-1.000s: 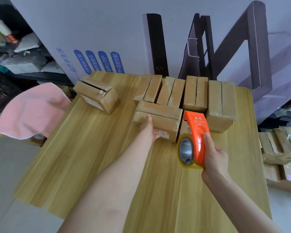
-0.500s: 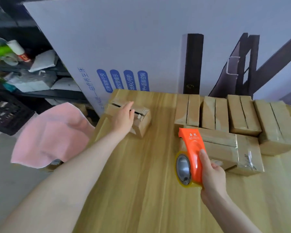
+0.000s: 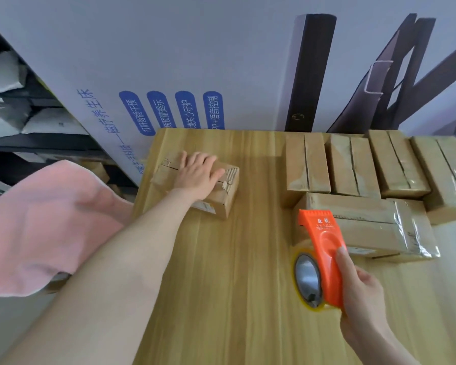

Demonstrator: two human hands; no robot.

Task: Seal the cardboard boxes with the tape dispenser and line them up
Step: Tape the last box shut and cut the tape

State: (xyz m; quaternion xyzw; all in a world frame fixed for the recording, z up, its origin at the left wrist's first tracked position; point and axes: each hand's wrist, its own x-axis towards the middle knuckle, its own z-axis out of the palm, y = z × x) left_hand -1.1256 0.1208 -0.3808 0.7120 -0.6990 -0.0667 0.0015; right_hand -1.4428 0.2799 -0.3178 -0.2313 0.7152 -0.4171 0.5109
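Note:
An unsealed cardboard box sits alone at the table's far left, its top flaps slightly apart. My left hand lies flat on top of it, fingers spread over the flaps. My right hand grips an orange tape dispenser with a roll of clear tape, held above the table near the front right. A taped box lies crosswise just behind the dispenser. Several taped boxes stand side by side in a row along the back right.
The wooden table backs onto a large white printed carton. A pink cloth hangs off to the left of the table. Dark shelves with white packets stand at the far left.
My left hand left the crosswise taped box, reached left and now rests flat on the unsealed box. The view swung left. The dispenser stays in my right hand.

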